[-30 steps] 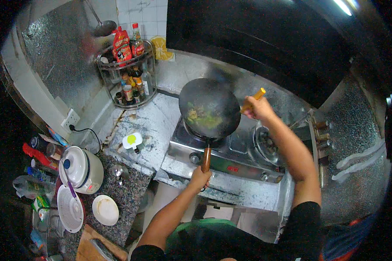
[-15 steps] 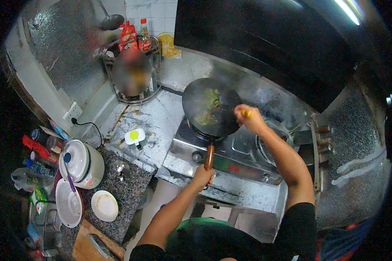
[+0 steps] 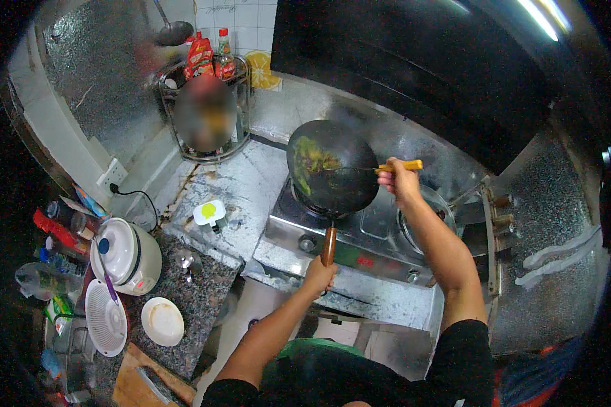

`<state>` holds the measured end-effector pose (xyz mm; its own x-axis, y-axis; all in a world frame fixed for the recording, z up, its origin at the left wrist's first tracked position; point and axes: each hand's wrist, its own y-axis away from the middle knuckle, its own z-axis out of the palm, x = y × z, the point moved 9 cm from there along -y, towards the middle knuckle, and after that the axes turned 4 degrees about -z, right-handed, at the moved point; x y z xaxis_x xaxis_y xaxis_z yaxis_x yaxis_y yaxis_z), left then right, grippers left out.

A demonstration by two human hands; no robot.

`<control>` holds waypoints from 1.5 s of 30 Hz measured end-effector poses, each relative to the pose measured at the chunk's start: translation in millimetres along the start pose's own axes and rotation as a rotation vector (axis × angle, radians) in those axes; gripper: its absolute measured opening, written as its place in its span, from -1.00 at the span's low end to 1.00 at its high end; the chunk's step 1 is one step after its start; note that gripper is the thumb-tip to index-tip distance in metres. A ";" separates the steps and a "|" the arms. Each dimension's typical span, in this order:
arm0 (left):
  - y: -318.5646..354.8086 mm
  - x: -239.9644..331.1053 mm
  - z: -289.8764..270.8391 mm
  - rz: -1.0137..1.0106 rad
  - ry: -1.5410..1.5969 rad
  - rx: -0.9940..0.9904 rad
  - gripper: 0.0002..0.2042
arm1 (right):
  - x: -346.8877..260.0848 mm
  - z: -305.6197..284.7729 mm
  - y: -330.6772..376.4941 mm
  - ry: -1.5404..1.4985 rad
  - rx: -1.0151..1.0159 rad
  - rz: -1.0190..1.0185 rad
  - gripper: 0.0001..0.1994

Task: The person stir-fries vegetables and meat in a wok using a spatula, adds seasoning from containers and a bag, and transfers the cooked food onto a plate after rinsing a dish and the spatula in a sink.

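The left hand (image 3: 317, 271) is closed round the wooden handle of the black wok (image 3: 332, 166), which sits on the left burner of the steel stove (image 3: 360, 261); the right hand (image 3: 402, 182) grips a yellow-handled spatula (image 3: 399, 165) reaching into the greens. Stirring goes best, I judge, with the wok held steady and the spatula sweeping low. On the far-left rack (image 3: 204, 112) stand a red packet (image 3: 198, 57) and a red-labelled bottle (image 3: 224, 57).
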<state>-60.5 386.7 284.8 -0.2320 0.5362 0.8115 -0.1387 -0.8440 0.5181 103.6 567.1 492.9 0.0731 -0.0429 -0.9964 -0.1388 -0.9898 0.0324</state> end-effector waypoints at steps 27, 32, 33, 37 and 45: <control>-4.5 -3.3 1.3 0.028 -0.059 0.011 -0.82 | -38.2 6.7 2.6 0.294 -0.081 -0.020 -0.71; 0.4 0.3 -6.5 0.026 -0.043 0.040 -0.83 | -43.2 -29.3 2.2 0.264 -0.004 -0.068 -0.72; -0.7 -2.0 -10.1 0.019 -0.046 0.050 -0.83 | -60.5 -24.0 7.3 0.306 -0.089 -0.140 -0.70; 1.9 -1.3 -8.8 0.012 -0.003 0.066 -0.83 | -54.0 -11.0 0.6 0.530 -0.171 -0.156 -0.73; -5.0 -5.4 -7.0 0.050 -0.020 0.024 -0.83 | -77.6 78.6 62.9 1.070 -0.526 -0.804 -0.77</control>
<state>-65.3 387.9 276.0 -0.2191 0.4940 0.8414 -0.1047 -0.8693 0.4831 11.6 518.9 566.1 0.6811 0.6953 -0.2293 0.6525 -0.7186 -0.2407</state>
